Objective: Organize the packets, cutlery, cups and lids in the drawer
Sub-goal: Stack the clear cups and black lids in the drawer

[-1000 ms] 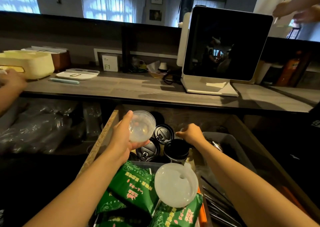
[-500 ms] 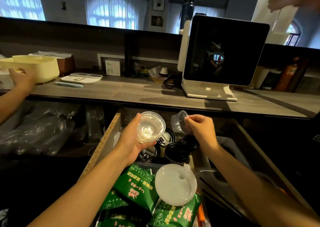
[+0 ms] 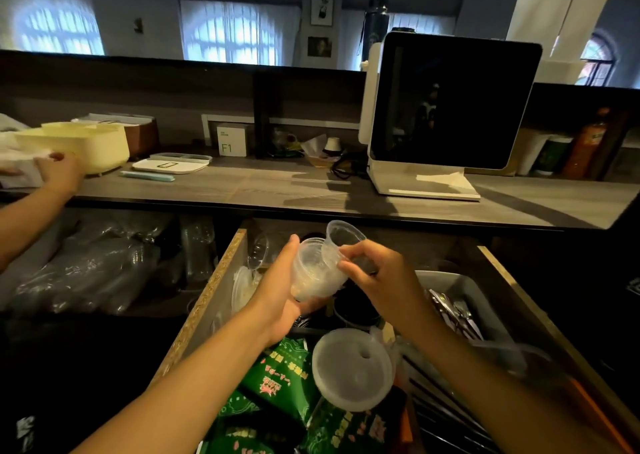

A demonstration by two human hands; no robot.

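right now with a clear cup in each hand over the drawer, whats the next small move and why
Probably push the small cup in the right hand down into the bigger cup that the left hand holds. Its bottom already sits tilted at the bigger cup's rim, so nesting them looks like the natural step before setting the stack in the drawer.

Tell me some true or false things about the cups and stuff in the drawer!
1. The left hand holds a clear cup. True.
2. The right hand is empty. False: it pinches a smaller clear cup, tilted into the bigger one.
3. A round frosted lid lies on the green packets. True.
4. The screen on the counter is lit up. False: it is dark.
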